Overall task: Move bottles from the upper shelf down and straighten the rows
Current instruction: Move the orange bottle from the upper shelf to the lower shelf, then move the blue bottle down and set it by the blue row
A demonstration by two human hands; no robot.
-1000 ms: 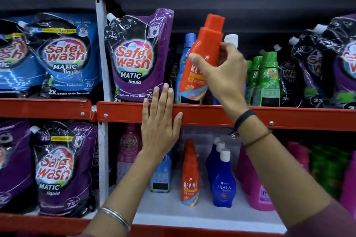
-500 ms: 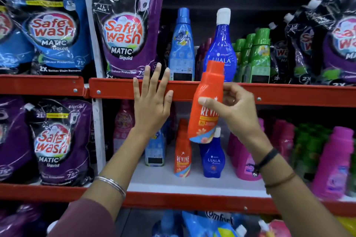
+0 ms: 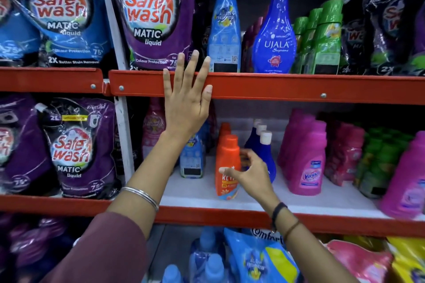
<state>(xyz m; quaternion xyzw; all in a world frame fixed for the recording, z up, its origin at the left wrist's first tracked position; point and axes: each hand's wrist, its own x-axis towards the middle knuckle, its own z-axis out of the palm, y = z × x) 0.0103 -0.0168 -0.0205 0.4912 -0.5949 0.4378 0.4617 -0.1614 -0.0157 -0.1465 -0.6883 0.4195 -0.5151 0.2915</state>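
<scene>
An orange Revive bottle [image 3: 227, 154] stands upright on the white lower shelf [image 3: 253, 200], just in front of another orange bottle [image 3: 224, 127]. My right hand [image 3: 250, 174] wraps it from the right, thumb on the label and fingers behind. My left hand [image 3: 186, 103] lies flat against the red edge of the upper shelf [image 3: 299, 88], fingers spread and holding nothing. On the upper shelf stand a light blue bottle [image 3: 224, 25] and a dark blue Ujala bottle [image 3: 273, 37].
Green bottles [image 3: 326, 39] line the upper shelf to the right. On the lower shelf, small Ujala bottles [image 3: 266, 151] stand right of the orange ones, then pink bottles [image 3: 308, 156]. Purple Safewash pouches [image 3: 149, 14] fill the left. Blue pouches and bottles sit below.
My right hand has carried the orange bottle down from the upper shelf and stood it on the lower shelf. My left hand has stayed on the red shelf edge.
</scene>
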